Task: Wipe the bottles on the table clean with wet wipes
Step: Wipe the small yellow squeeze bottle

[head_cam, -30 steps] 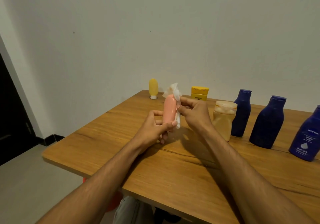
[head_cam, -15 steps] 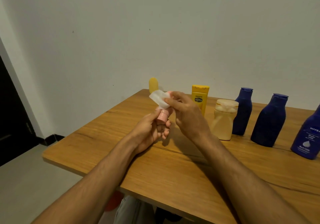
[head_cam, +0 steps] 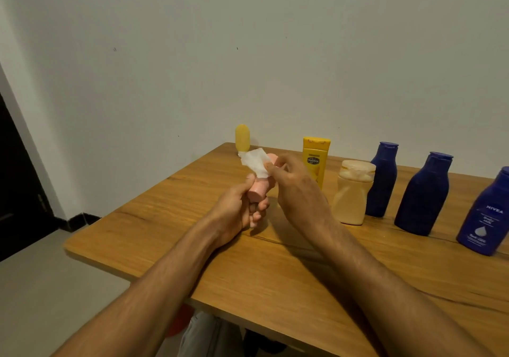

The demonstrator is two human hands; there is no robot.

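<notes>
Wooden tabletop (head_cam: 275, 268), set against a plain pale wall (head_cam: 248, 53), is being shown from above and in front, with two bare forearms being extended over its near edge. Nearest the viewer, the left hand (head_cam: 237, 210) is being held above the table with its fingers curled round the base of a small pink bottle (head_cam: 260, 190), which is being kept tilted, its flat end turned toward the camera. Just beyond, the right hand (head_cam: 297, 188) is being held beside the bottle's upper part, its fingertips being pinched on a white wet wipe (head_cam: 257, 163) that is being pressed against the bottle; whether the wipe is folded round the far side cannot be told. To the right, a pale orange bottle (head_cam: 352, 194) with a translucent cap is being left upright on the table, and further right three dark blue bottles (head_cam: 421, 196) are being ranged in a row, the outermost one, marked NIVEA, being cut by the frame edge. Behind the hands a yellow Vaseline tube (head_cam: 315, 161) is being stood on its cap, and farthest back, near the table's rear corner, a small yellow bottle (head_cam: 242, 137) is being stood cap-down close to the wall.
</notes>
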